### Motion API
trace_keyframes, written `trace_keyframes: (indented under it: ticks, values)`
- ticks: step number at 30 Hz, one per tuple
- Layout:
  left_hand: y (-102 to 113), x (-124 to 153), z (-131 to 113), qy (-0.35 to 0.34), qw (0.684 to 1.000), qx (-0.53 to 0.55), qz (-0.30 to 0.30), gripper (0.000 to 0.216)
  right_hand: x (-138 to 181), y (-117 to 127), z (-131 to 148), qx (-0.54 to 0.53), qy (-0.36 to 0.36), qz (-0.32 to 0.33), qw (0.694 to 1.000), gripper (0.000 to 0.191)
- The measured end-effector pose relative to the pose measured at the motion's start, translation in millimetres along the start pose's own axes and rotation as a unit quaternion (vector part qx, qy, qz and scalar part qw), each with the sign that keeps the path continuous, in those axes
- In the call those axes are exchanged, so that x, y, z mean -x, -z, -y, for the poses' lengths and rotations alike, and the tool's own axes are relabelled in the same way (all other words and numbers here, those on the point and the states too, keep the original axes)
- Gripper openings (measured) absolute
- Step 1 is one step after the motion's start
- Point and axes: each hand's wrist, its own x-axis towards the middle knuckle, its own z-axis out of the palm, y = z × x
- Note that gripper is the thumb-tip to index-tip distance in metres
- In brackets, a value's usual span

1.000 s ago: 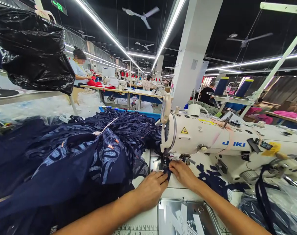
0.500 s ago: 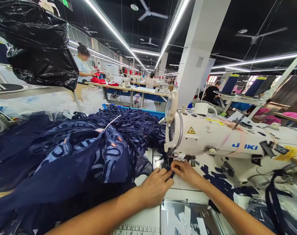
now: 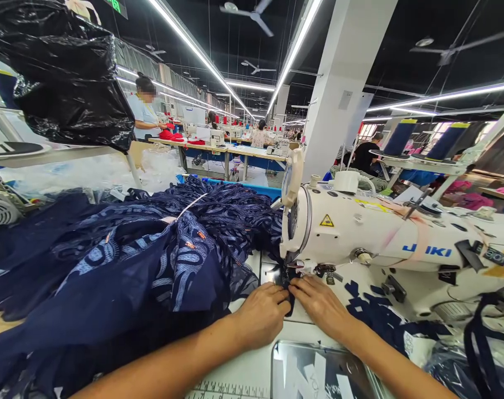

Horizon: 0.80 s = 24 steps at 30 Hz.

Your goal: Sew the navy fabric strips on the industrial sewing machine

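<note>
A white sewing machine [image 3: 339,227] stands in front of me, its needle end above a narrow dark navy piece of fabric [image 3: 291,305]. My left hand [image 3: 262,316] is closed at the left edge of this piece, thumb tucked toward the fingers. From the right, my right hand [image 3: 318,305] meets it, fingers together and bent, tips on the fabric just before the presser foot. Both hands' fingertips are close to each other and partly hide the piece. Left of my hands lies a big heap of navy mesh garments [image 3: 143,249] with light blue patterns.
A metal tray [image 3: 285,352] with white labels is set near the table's front edge. Navy scraps [image 3: 372,310] lie under the machine arm. A black plastic bag [image 3: 69,83] hangs at upper left. Thread cones [image 3: 401,137] stand at right. Another person [image 3: 143,108] handles red fabric farther off.
My right hand's fingers have gone from a raised pinch to lying lower on the fabric. My left hand has shifted slightly left. The camera view has turned a little.
</note>
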Motion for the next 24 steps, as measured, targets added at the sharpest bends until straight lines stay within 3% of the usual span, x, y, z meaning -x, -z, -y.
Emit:
trace_keyframes:
  ticks: [9, 16, 24]
  values:
    - [-4.4, -12.4, -3.7, 0.019, 0.998, -0.057, 0.013, 0.015, 4.8, -5.2, -15.3, 0.004, -0.026, 0.044, 0.999, 0.036]
    - [-13.0, -12.9, -1.2, 0.024, 0.997, -0.07, -0.004, 0.015, 1.1, -1.8, -15.2, 0.012, -0.014, 0.053, 0.998, 0.038]
    - [-18.7, -18.4, 2.1, 0.035, 0.996, -0.087, -0.008, 0.014, 4.8, -12.4, -12.5, 0.036, -0.059, 0.051, 0.996, 0.04]
